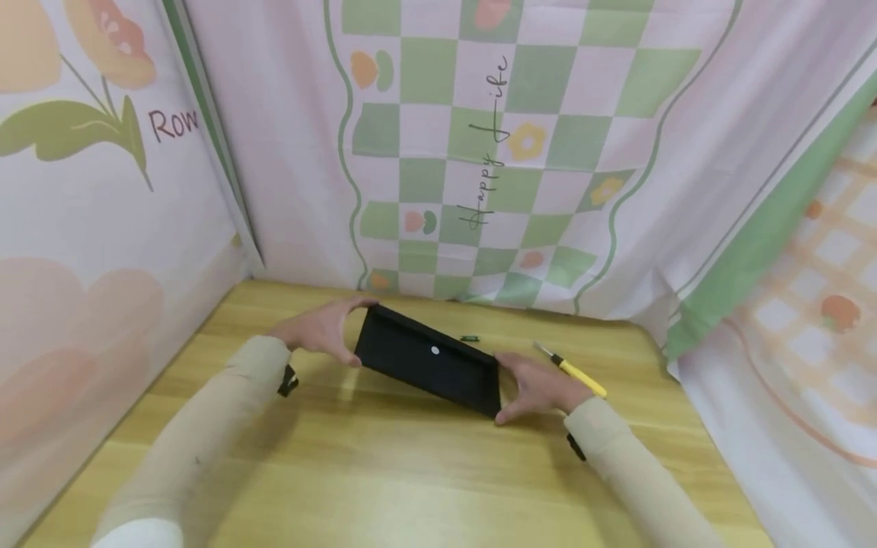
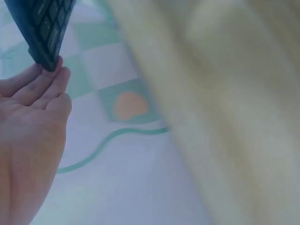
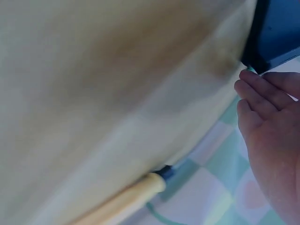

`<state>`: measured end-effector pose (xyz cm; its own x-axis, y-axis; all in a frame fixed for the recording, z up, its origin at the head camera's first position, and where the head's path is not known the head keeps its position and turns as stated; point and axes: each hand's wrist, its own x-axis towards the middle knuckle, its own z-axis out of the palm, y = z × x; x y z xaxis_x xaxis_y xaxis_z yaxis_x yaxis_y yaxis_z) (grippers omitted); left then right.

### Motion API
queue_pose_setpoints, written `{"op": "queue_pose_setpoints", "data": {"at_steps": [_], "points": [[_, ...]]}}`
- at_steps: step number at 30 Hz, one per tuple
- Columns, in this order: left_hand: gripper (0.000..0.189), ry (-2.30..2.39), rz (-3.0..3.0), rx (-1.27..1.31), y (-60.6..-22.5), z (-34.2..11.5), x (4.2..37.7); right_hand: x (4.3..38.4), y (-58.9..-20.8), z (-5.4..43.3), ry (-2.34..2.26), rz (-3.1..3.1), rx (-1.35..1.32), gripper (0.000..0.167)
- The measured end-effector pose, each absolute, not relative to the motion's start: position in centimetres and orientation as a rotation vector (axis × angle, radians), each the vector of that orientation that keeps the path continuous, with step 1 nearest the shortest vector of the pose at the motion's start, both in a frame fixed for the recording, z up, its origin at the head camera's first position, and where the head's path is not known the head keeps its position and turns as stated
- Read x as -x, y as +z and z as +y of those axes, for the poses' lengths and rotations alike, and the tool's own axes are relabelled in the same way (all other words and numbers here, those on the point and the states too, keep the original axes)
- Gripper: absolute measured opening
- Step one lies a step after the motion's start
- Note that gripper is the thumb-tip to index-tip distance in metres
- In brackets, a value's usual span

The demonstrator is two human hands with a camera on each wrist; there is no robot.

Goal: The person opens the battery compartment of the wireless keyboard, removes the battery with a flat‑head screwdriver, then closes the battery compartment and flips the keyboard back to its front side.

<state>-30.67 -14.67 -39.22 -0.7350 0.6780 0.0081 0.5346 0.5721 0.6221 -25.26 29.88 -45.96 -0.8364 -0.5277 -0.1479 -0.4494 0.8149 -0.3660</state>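
A black keyboard [image 1: 418, 361] is held tilted above the table, its underside with a small white round spot turned toward me. Keys show on its other face in the left wrist view, where one end of the keyboard [image 2: 43, 33] meets the fingertips. My left hand [image 1: 317, 329] grips the left end between thumb and fingers. The right hand [image 1: 537, 384] holds the opposite end the same way, and its fingers [image 3: 262, 96] touch the keyboard's corner in the right wrist view.
A small green battery [image 1: 470, 338] lies on the wooden table [image 1: 384, 479] behind the keyboard. Beyond the right hand is a screwdriver [image 1: 581, 376] with a yellow handle. Patterned curtains [image 1: 438, 167] hang along the back and both sides.
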Motion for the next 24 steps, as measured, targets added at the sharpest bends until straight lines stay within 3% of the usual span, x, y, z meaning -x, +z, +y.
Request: {"op": "queue_pose_setpoints", "data": {"at_steps": [7, 13, 17, 24], "points": [[0.120, 0.857, 2.592, -1.141, -31.8, -14.3, 31.1, 25.6, -42.1, 28.5, -0.446, 2.716, 0.757, 0.128], [0.118, 0.674, 2.644, -1.083, -26.0, -12.5, 31.0, 26.1, -38.0, 28.0, -0.499, 2.716, 0.804, 0.130], [0.119, 0.598, 2.616, -1.110, -24.1, -10.3, 31.2, 26.4, -34.7, 27.2, -0.489, 2.769, 0.845, 0.133], [0.119, 0.634, 2.563, -1.135, -23.3, -6.8, 30.9, 26.9, -29.4, 24.3, -0.591, 2.856, 0.923, 0.122]]}}
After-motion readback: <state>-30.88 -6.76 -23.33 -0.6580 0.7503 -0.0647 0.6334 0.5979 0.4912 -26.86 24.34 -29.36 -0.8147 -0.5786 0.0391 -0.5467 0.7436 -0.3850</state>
